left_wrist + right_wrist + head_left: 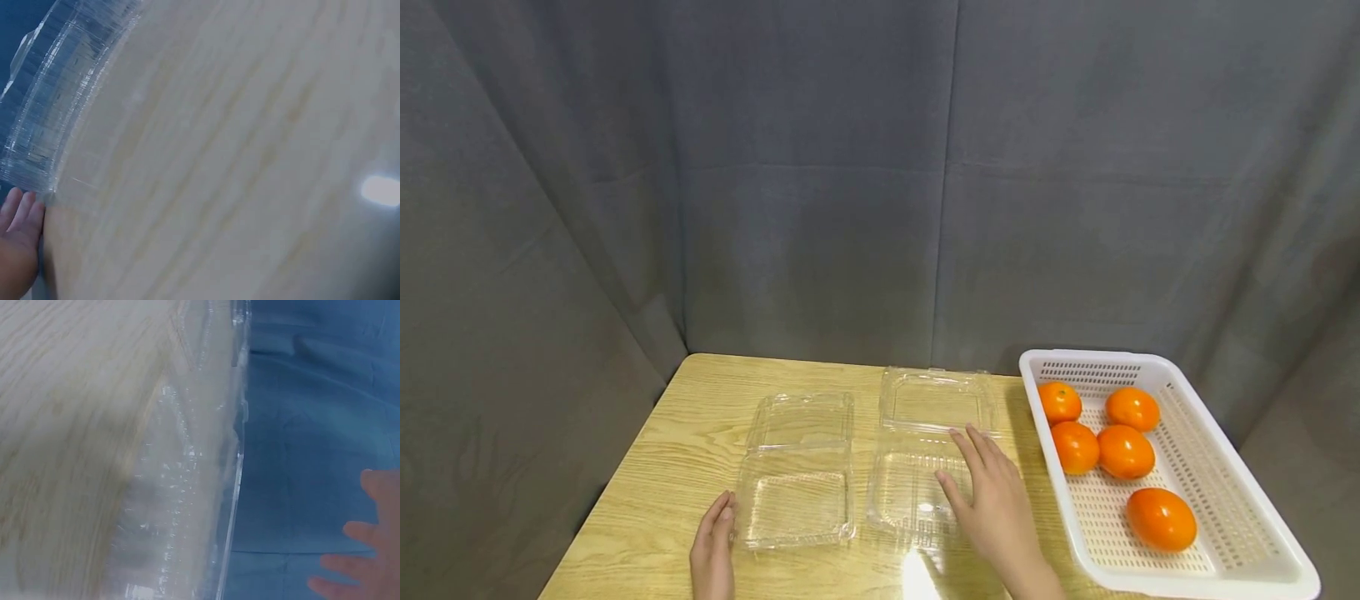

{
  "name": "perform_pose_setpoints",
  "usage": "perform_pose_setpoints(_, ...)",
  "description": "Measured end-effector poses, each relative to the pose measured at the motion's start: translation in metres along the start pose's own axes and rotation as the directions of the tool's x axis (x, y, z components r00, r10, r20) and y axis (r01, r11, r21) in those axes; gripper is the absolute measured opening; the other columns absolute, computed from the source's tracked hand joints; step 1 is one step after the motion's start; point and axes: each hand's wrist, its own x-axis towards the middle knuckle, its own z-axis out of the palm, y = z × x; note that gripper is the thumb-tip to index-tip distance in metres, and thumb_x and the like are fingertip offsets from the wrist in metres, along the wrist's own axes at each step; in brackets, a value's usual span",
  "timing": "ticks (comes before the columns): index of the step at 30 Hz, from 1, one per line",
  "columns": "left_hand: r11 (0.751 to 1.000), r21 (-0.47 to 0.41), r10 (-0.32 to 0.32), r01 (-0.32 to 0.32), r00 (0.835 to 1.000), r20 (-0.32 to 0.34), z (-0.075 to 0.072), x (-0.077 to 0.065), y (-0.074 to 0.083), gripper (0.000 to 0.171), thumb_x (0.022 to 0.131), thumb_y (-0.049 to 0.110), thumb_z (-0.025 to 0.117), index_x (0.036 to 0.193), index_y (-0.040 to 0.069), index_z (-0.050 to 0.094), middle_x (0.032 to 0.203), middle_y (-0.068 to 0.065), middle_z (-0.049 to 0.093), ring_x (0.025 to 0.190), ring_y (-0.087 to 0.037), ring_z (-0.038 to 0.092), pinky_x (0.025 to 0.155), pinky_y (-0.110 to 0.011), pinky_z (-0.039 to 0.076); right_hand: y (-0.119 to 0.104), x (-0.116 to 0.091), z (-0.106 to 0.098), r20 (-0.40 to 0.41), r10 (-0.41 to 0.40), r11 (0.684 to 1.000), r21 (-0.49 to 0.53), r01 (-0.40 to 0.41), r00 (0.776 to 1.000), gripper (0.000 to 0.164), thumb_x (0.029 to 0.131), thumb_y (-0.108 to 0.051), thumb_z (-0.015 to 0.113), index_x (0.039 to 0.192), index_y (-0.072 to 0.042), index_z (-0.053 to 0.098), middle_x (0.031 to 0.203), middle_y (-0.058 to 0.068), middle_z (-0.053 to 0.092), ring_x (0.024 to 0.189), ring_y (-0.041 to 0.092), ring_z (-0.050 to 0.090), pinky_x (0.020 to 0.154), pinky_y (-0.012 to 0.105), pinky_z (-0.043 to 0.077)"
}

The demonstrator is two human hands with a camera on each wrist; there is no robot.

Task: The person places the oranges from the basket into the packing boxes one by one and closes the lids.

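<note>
Two clear plastic clamshell boxes lie side by side on the table with their lids folded back. My left hand (713, 546) is at the left edge of the left clamshell box (797, 508), its fingers fairly straight; whether it touches the box I cannot tell. Over the right part of the right clamshell box (898, 492), my right hand (996, 504) is spread with nothing in it. The left wrist view shows the left hand beside a clear box wall (56, 106). In the right wrist view the right hand's fingers (359, 569) are spread apart.
A white plastic basket (1247, 483) stands on the right of the wooden table (692, 433). It holds several orange fruits, one of them an orange fruit (1161, 519) near the front. Grey curtains (820, 183) hang behind the table and at its sides.
</note>
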Motion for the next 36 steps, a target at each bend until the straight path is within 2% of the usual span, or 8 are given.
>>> perform_pose_setpoints(2,1.000,0.005,0.006,-0.006,1.000,-0.003,0.000,-0.001,-0.001,0.059,0.108,0.040,0.038,0.149,-0.001,0.037,0.150,-0.018,0.042,0.127,-0.013,0.045,0.091,-0.003,0.035,0.001,0.001,-0.002,-0.009,0.007,1.000,0.030,-0.007,1.000,0.056,0.094,-0.035,0.070,0.141,-0.009,0.054,0.144,0.018,0.051,0.130,0.040,0.048,0.105,0.059,0.039)
perform_pose_setpoints(4,1.000,0.001,0.001,-0.001,1.000,0.005,0.000,-0.002,-0.002,0.058,0.107,0.040,0.040,0.148,0.000,0.038,0.150,-0.017,0.042,0.121,-0.003,0.045,0.091,-0.003,0.035,0.003,0.003,-0.005,-0.016,0.010,0.999,0.049,-0.009,1.000,0.055,0.093,-0.033,0.071,0.140,-0.008,0.055,0.141,0.017,0.054,0.127,0.039,0.051,0.104,0.059,0.041)
perform_pose_setpoints(6,1.000,0.002,-0.013,0.012,1.000,0.012,0.000,-0.002,-0.003,0.058,0.107,0.041,0.041,0.148,0.001,0.039,0.151,-0.015,0.041,0.121,0.000,0.044,0.094,-0.004,0.035,0.005,0.004,-0.008,-0.020,0.007,0.998,0.057,-0.006,1.000,0.054,0.092,-0.031,0.073,0.138,-0.008,0.057,0.138,0.016,0.056,0.125,0.039,0.053,0.103,0.058,0.043)
perform_pose_setpoints(9,1.000,-0.005,-0.014,0.014,0.999,0.034,0.000,-0.003,-0.005,0.058,0.107,0.039,0.042,0.149,0.000,0.038,0.153,-0.015,0.039,0.131,-0.008,0.042,0.102,-0.009,0.033,0.007,0.007,-0.013,-0.021,-0.002,0.997,0.073,0.004,1.000,0.052,0.091,-0.029,0.074,0.136,-0.007,0.058,0.136,0.014,0.059,0.124,0.038,0.054,0.103,0.056,0.043)
perform_pose_setpoints(13,1.000,-0.015,0.004,-0.003,0.999,0.051,0.000,-0.004,-0.007,0.055,0.107,0.035,0.042,0.147,-0.003,0.038,0.153,-0.016,0.038,0.135,-0.014,0.040,0.103,-0.011,0.033,0.009,0.009,-0.022,0.009,-0.002,0.996,0.088,0.001,1.000,0.050,0.093,-0.031,0.071,0.135,-0.008,0.059,0.136,0.014,0.059,0.124,0.037,0.054,0.103,0.055,0.044)
perform_pose_setpoints(20,0.998,-0.053,0.025,-0.021,0.997,0.070,-0.004,-0.004,-0.009,0.053,0.106,0.032,0.046,0.146,-0.003,0.041,0.149,-0.016,0.042,0.115,0.012,0.046,0.095,-0.006,0.036,0.018,0.014,-0.043,0.105,0.058,0.992,0.109,-0.070,0.993,0.048,0.097,-0.039,0.064,0.137,-0.011,0.058,0.137,0.015,0.058,0.123,0.039,0.055,0.096,0.058,0.048)
perform_pose_setpoints(26,0.994,-0.111,0.034,-0.025,0.996,0.083,-0.005,-0.004,-0.008,0.053,0.105,0.027,0.051,0.144,-0.008,0.041,0.144,-0.010,0.049,0.112,0.013,0.049,0.094,-0.006,0.037,0.030,0.022,-0.064,0.162,0.113,0.979,0.148,-0.137,0.980,0.048,0.099,-0.040,0.060,0.138,-0.012,0.057,0.134,0.018,0.059,0.119,0.041,0.057,0.093,0.062,0.047)
perform_pose_setpoints(36,0.994,-0.107,0.006,0.006,0.994,0.108,-0.008,-0.005,-0.007,0.054,0.105,0.027,0.052,0.145,-0.007,0.040,0.140,0.002,0.052,0.109,0.014,0.049,0.091,-0.005,0.038,0.060,0.037,-0.093,0.177,0.113,0.986,0.104,-0.133,0.978,0.051,0.098,-0.043,0.060,0.135,-0.008,0.058,0.123,0.024,0.063,0.112,0.042,0.060,0.087,0.061,0.048)
